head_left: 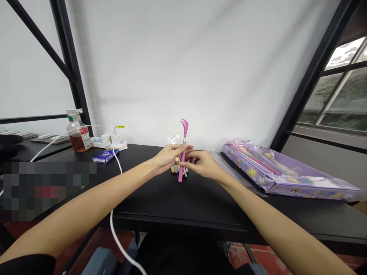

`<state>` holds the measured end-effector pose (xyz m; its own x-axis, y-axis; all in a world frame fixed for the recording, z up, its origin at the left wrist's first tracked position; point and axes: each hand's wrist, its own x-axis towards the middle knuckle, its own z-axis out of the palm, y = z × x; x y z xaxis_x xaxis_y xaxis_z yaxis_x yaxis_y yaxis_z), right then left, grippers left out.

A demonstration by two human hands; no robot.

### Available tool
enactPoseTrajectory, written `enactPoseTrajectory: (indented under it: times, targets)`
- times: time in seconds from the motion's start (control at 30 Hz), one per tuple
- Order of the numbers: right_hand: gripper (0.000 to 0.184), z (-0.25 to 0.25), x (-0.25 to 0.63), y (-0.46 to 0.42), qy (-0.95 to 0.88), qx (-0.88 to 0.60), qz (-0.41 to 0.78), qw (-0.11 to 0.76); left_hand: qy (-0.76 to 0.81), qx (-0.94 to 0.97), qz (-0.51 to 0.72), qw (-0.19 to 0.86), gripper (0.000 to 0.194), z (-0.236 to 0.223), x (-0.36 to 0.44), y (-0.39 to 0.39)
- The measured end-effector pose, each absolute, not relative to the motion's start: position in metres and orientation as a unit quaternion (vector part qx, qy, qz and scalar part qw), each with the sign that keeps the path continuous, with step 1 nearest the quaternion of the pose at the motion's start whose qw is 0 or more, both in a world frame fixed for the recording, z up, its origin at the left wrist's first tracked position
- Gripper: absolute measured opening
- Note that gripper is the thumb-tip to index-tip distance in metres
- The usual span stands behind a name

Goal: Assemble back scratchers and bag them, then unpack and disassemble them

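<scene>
Coloured sticks partly behind hands

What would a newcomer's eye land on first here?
Probably the pink scratcher, held upright in both hands at the center, its claw end against the pale wall. Next, the purple box on the right, then the bottle of brown liquid at far left.

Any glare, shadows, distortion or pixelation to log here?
Head view: brightness washes out the upper glass window; soft diagonal shadows cross the pale wall; highlights streak the purple printed box; wide-angle stretch likely splays the black metal posts; pixelated patch, lower left.
</scene>
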<state>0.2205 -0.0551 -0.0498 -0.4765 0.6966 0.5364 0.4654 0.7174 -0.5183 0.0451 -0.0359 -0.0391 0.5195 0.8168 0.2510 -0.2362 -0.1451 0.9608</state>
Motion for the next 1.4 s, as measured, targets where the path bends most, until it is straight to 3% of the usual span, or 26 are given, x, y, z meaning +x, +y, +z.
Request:
enactPoseTrajectory:
  times: [0.27,0.43,0.6,0.8,0.93,1.03,1.17,1.23,1.4]
  targets:
    - [0.034,-0.059,0.218,-0.044,-0.818,-0.349,0.209,0.408,0.244,0.599,0.476,0.596,0.039,-0.031,0.042,-0.038]
    - [0.037,-0.059,0.224,-0.039,-0.786,-0.372,0.229,0.438,0.275,0.528,0.592,0.543,0.023,-0.028,0.033,-0.025]
    - [0.039,-0.057,0.226,-0.037,-0.755,-0.371,0.256,0.476,0.305,0.522,0.626,0.492,0.047,-0.036,0.025,-0.010]
    - [0.036,-0.061,0.226,-0.038,-0.777,-0.372,0.270,0.429,0.301,0.552,0.614,0.477,0.020,-0.038,0.024,-0.001]
    - [0.037,-0.058,0.225,-0.042,-0.798,-0.373,0.245,0.404,0.334,0.535,0.618,0.471,0.013,-0.036,0.024,0.001]
    - [0.040,-0.051,0.225,-0.046,-0.800,-0.378,0.229,0.406,0.356,0.515,0.625,0.467,0.017,-0.037,0.024,0.002]
    - [0.042,-0.045,0.227,-0.048,-0.784,-0.396,0.216,0.426,0.336,0.507,0.636,0.476,0.046,-0.039,0.023,0.004]
    - [0.043,-0.044,0.231,-0.047,-0.773,-0.407,0.223,0.432,0.313,0.509,0.643,0.479,0.051,-0.039,0.023,0.004]
    - [0.043,-0.042,0.242,-0.043,-0.755,-0.425,0.230,0.444,0.281,0.541,0.630,0.481,0.012,-0.038,0.020,0.006]
